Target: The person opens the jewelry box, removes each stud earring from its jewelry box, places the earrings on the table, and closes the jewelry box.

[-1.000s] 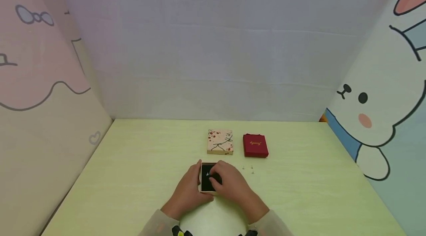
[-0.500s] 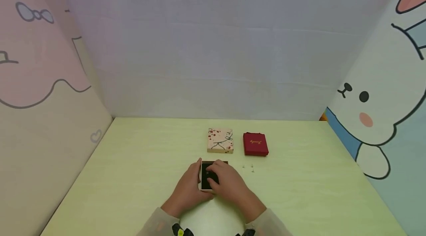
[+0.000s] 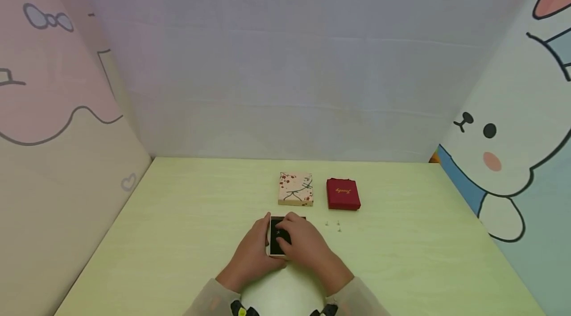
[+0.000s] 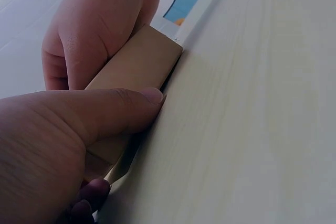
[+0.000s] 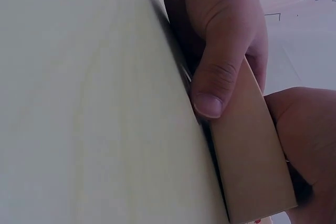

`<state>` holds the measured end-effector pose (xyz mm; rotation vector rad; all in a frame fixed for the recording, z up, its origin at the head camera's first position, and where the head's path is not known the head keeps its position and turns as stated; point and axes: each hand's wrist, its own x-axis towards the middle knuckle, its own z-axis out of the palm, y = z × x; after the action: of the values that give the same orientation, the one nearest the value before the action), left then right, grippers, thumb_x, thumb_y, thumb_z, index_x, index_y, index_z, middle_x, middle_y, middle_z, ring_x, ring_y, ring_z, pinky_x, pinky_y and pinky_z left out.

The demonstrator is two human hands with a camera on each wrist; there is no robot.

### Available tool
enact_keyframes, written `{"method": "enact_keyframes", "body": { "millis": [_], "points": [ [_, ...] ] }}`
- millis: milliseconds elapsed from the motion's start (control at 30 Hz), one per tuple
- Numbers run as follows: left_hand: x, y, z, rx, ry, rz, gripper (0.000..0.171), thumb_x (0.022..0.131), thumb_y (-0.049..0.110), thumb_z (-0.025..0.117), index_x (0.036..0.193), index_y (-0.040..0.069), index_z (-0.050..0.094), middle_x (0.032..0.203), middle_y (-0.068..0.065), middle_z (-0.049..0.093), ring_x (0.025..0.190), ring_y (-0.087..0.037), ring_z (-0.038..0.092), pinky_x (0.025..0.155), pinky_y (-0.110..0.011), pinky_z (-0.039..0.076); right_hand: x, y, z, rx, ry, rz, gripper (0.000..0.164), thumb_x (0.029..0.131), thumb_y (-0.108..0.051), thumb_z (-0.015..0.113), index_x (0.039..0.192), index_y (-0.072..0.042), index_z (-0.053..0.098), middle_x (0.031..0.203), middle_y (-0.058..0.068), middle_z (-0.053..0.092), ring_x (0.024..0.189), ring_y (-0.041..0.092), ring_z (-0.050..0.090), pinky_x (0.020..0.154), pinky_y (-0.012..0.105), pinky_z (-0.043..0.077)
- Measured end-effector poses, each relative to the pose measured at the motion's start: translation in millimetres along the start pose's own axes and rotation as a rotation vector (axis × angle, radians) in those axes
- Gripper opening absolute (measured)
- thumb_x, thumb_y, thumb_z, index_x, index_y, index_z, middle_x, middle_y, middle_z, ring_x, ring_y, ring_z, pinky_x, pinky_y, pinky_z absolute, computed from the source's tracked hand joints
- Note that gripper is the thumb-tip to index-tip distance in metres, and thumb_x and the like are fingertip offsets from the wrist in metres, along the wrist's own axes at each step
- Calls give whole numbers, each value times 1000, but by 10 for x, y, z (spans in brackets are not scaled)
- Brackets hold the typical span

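Note:
A small tan box (image 3: 277,256) with a black pad (image 3: 274,247) inside stands in front of me in the head view. My left hand (image 3: 251,255) grips it, fingers along its left side and thumb across the near side. In the left wrist view that thumb lies over the tan box wall (image 4: 139,64). Above the pad, my right hand (image 3: 308,240) bends over with thumb and index finger spread apart. A tiny silver star-shaped piece (image 3: 278,232), like a stud earring, shows on the pad between them. The right part of the pad is hidden under this hand.
Behind the open box lie a floral-patterned lid (image 3: 296,189) and a closed red box (image 3: 343,194) with gold lettering. Three tiny silver pieces, one of them a small stud (image 3: 339,230), lie on the table (image 3: 415,237) right of my right hand.
My right hand has shifted slightly left over the pad, and its thumb and index finger now flank the star-shaped piece. The left hand and the box have stayed in place.

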<state>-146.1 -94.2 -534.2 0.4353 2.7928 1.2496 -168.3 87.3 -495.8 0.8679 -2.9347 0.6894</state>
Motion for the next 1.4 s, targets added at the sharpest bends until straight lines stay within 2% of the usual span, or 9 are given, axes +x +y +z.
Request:
{"method": "enact_keyframes", "body": {
  "millis": [300,667,933,1167,1400],
  "points": [
    [0,5,4,-24,-1,-13,122,69,36,92,163,1,21,155,-12,43,114,-19,55,93,-42,49,34,9,-15,-6,-23,6,25,97,-26,73,116,-10,78,104,-3,59,90,11,58,86,33,53],
    [7,48,-22,-8,-21,-34,122,69,36,92,162,1,21,146,-8,47,97,-14,52,83,-36,48,41,57,-23,30,-4,-10,19,95,-26,76,110,-14,81,102,-7,59,93,11,60,88,34,53],
    [1,53,-23,-15,-13,-32,122,69,35,93,162,0,22,148,-9,47,104,-15,53,88,-38,49,44,84,11,64,32,-10,12,93,-24,79,101,-16,82,99,-8,60,93,11,61,88,35,53],
    [1,53,-23,-10,-11,-25,122,69,35,93,162,0,22,145,-8,48,101,-15,53,86,-36,49,49,108,45,88,48,-1,9,92,-25,80,93,-17,81,97,-9,59,92,12,60,88,36,53],
    [4,50,-17,-5,-16,-35,122,69,36,93,162,1,22,146,-8,48,105,-16,53,88,-38,49,43,125,73,65,59,-8,7,92,-26,79,93,-19,81,96,-10,58,91,10,59,87,35,53]
  ]
}}
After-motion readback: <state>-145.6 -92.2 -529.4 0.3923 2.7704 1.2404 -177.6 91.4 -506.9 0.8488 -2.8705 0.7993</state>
